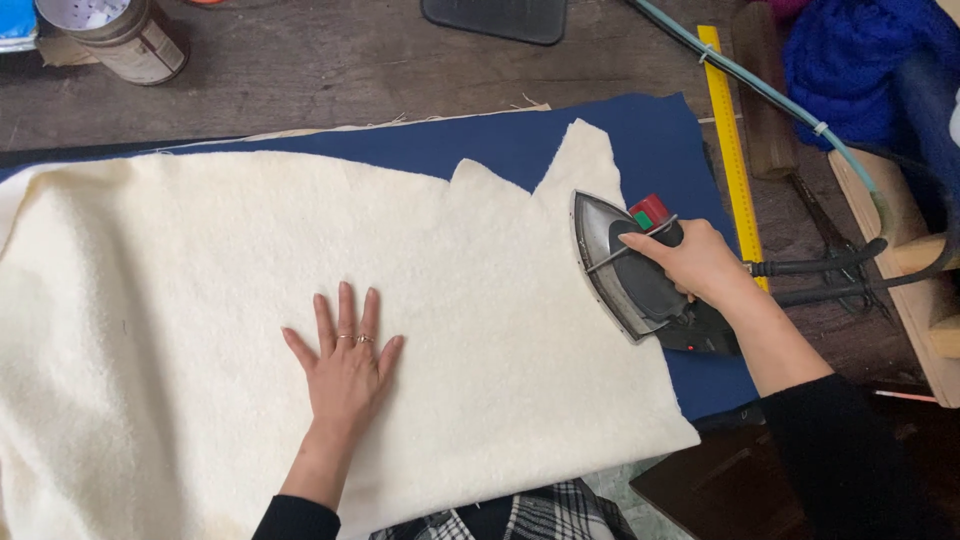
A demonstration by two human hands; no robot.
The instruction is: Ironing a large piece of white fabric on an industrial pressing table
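Cream fleece fabric (200, 300) covers a navy pad (640, 140) on a worn wooden workbench (330, 60); a yellow ruler (732, 150) lies along the pad's right edge. Left hand (345, 365) rests flat, fingers spread, on the fleece. Right hand (695, 262) clasps the handle of a steam iron (625, 265), tilted at the fabric's right edge.

- Worn dark wooden table (330, 70), the bearing surface.
- Blue cloth pad (640, 140), spread flat on it.
- Yellow ruler (730, 140), along the pad's right edge.
- Metal can (125, 35), far left corner.
- Dark mat (495, 18), top edge.
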